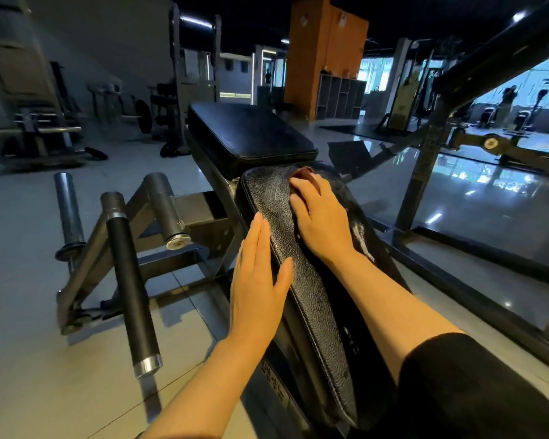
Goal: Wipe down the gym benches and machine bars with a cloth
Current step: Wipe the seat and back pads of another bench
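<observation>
A long black padded bench back [311, 299] slopes away from me, with a black seat pad [251, 134] beyond its far end. My right hand [320, 220] lies flat near the pad's upper end, pressing a dark cloth [358, 223] against it; a reddish corner of the cloth shows past the fingertips. The cloth hangs over the pad's right side. My left hand [257, 280] rests on the pad's left edge with straight fingers, thumb on top.
The machine's steel frame with a black-sleeved bar [130, 286] and plate pegs [69, 210] stands left of the bench. A dark slanted frame beam [476, 74] crosses at right. More racks, benches and an orange pillar [320, 49] fill the background on a glossy tiled floor.
</observation>
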Tool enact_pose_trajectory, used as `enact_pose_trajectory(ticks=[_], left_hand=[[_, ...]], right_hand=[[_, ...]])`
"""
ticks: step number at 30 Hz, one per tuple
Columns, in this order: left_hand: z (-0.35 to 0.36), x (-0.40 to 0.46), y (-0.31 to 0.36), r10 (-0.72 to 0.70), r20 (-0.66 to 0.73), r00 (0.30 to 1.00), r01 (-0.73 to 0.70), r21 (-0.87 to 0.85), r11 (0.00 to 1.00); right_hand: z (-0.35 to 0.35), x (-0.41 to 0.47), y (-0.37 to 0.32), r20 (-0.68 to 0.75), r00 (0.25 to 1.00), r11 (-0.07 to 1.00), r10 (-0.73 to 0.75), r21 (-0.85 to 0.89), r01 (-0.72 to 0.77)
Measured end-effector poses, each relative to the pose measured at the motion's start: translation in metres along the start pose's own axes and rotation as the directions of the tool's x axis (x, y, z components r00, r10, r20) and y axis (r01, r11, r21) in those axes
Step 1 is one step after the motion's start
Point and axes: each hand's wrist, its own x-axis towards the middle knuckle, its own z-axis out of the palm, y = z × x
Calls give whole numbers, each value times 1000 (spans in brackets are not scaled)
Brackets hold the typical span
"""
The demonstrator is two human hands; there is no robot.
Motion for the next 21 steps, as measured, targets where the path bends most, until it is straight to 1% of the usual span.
enact_pose_trajectory(ticks=[1, 2, 4, 5, 6, 7, 9, 10, 11, 12, 14, 16, 17, 18, 19, 21], left_hand=[[0, 0, 1, -11, -3, 1000, 11, 7, 1000], [1, -2, 1, -21, -7, 1000, 21, 13, 1000], [2, -6, 5, -35, -5, 999, 36, 18, 999], [1, -9, 7, -38, 9, 999, 37, 27, 999], [0, -13, 8, -36, 27, 999, 35, 42, 999], [-2, -16, 10, -34, 47, 998, 31, 60, 998], [-4, -24, 14, -32, 77, 997, 24, 101, 995], [-4, -29, 17, -31, 83, 996, 20, 124, 992], [-4, -34, 20, -32, 86, 996, 19, 144, 989], [-3, -38, 23, -36, 91, 995, 21, 160, 987], [0, -49, 32, -52, 104, 993, 33, 179, 983], [2, -60, 41, -65, 118, 991, 41, 193, 980], [2, -65, 45, -70, 125, 990, 44, 202, 978], [2, -71, 48, -75, 135, 988, 45, 214, 976], [2, -77, 51, -78, 144, 986, 43, 228, 973], [3, -87, 58, -89, 152, 984, 48, 255, 966]], right_hand=[[3, -4, -7, 24, 999, 999, -29, 22, 29], [3, -13, -10, 60, 993, 994, -98, 48, 95], [-7, -37, -5, 145, 951, 962, -272, 77, 264], [-13, -48, 5, 185, 926, 945, -328, 78, 319], [-19, -53, 17, 201, 918, 940, -342, 65, 336], [-25, -54, 28, 190, 933, 952, -305, 46, 302], [-28, -51, 36, 107, 986, 991, -131, 24, 129], [-26, -50, 33, 66, 996, 999, -53, 16, 52], [-22, -53, 25, 41, 999, 1000, -17, 2, 17], [-18, -59, 15, 35, 999, 999, -31, -6, 32], [-17, -81, 1, 93, 981, 986, -168, 26, 167], [-26, -103, 7, 162, 927, 941, -339, 59, 333], [-32, -107, 17, 179, 907, 925, -381, 58, 377], [-38, -109, 30, 184, 909, 927, -375, 44, 373], [-41, -110, 41, 172, 932, 947, -320, 26, 320], [-41, -114, 50, 104, 983, 988, -153, 12, 152]])
